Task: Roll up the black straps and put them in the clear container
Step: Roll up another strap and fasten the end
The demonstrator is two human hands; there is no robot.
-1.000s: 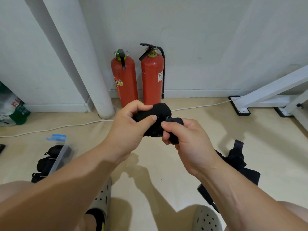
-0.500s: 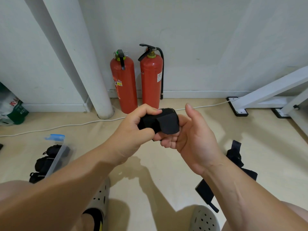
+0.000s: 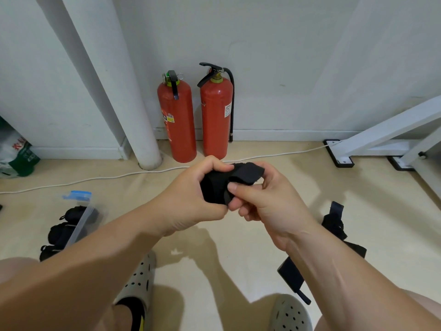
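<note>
Black strap roll (image 3: 214, 191) gripped by left hand (image 3: 191, 199); right hand (image 3: 269, 201), open before, now pinches it. Beige floor (image 3: 358, 187), red extinguishers (image 3: 176, 123) upper centre.

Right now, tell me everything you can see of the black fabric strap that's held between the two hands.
The black fabric strap is matte and soft-looking, mostly wound into a thick roll and held in the air above the beige floor. The left hand grips the rolled part; the right hand pinches the flat loose end, which arcs over the roll's top. Inner layers are hidden.
</note>
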